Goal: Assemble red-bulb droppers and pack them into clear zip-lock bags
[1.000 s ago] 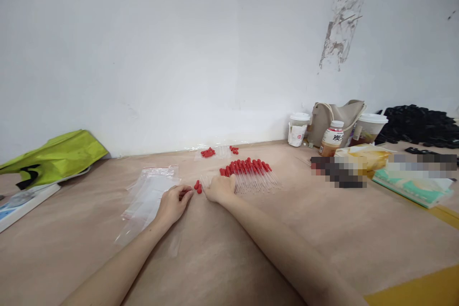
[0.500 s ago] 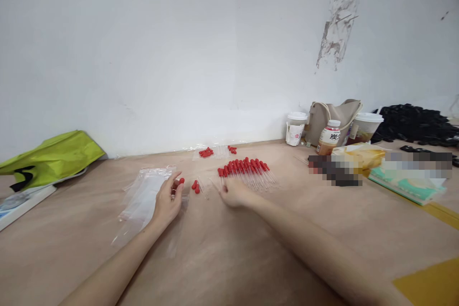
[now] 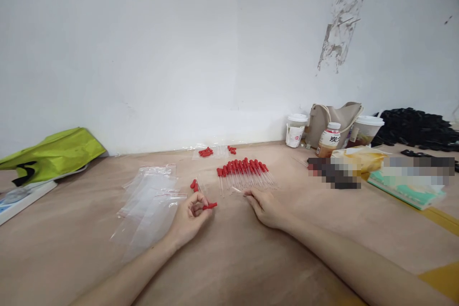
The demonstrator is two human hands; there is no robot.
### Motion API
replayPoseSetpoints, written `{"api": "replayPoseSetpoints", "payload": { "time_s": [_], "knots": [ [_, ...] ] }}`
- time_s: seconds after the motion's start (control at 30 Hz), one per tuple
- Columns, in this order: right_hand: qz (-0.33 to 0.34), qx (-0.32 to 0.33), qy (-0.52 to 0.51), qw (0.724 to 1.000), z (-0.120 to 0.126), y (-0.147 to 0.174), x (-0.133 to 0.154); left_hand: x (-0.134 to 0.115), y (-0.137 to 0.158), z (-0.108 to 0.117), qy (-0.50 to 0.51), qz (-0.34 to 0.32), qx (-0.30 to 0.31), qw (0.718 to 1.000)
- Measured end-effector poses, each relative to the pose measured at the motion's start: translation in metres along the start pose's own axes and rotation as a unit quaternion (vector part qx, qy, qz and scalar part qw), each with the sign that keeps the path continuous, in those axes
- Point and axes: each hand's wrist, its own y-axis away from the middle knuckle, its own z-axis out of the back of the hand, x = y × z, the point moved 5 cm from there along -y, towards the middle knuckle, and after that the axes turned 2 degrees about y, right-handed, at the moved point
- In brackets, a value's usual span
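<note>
My left hand (image 3: 189, 217) pinches a red rubber dropper bulb (image 3: 212, 205), whose narrow end points right. Opposite it, my right hand (image 3: 267, 208) holds a thin clear dropper tube (image 3: 237, 191) between thumb and fingertips, its free end pointing left. Bulb and tube are apart. Just beyond the right hand lies a row of droppers (image 3: 245, 167), red bulbs away from me and clear tubes towards me. Near the left fingers are loose red bulbs (image 3: 194, 184) and a few clear tubes (image 3: 202, 186), partly hidden by the hand.
Clear zip bags (image 3: 152, 184) lie overlapping at the left. More red bulbs in clear plastic (image 3: 206, 152) rest by the wall. A yellow-green bag (image 3: 60, 155) is far left; a lidded cup (image 3: 296, 131), a bottle (image 3: 329, 141) and a tissue pack (image 3: 401, 189) stand or lie right.
My left hand has moved right and nearer to me with the red bulb. My right hand has shifted right, away from the loose tubes, with a clear tube in its fingers.
</note>
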Motion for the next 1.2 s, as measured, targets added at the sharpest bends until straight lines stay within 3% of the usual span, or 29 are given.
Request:
{"api": "replayPoseSetpoints", "payload": {
  "time_s": [0.27, 0.5, 0.8, 1.0, 1.2],
  "knots": [
    [0.028, -0.012, 0.092, 0.995, -0.002, 0.003, 0.022, 0.002, 0.004, -0.001, -0.089, -0.027, -0.019, 0.995],
    [0.058, -0.025, 0.127, 0.99, -0.002, 0.005, 0.03, -0.01, 0.004, -0.003, -0.243, -0.097, 0.03, 0.965],
    [0.086, 0.004, 0.111, 0.99, -0.009, 0.004, 0.033, -0.013, 0.006, -0.01, -0.254, -0.124, 0.068, 0.957],
    [0.076, -0.017, 0.1, 0.992, -0.002, 0.003, 0.029, -0.012, 0.006, -0.008, -0.252, -0.124, 0.052, 0.958],
    [0.085, 0.017, 0.091, 0.992, -0.005, 0.003, 0.031, -0.014, 0.008, -0.01, -0.24, -0.131, 0.062, 0.96]
  ]
}}
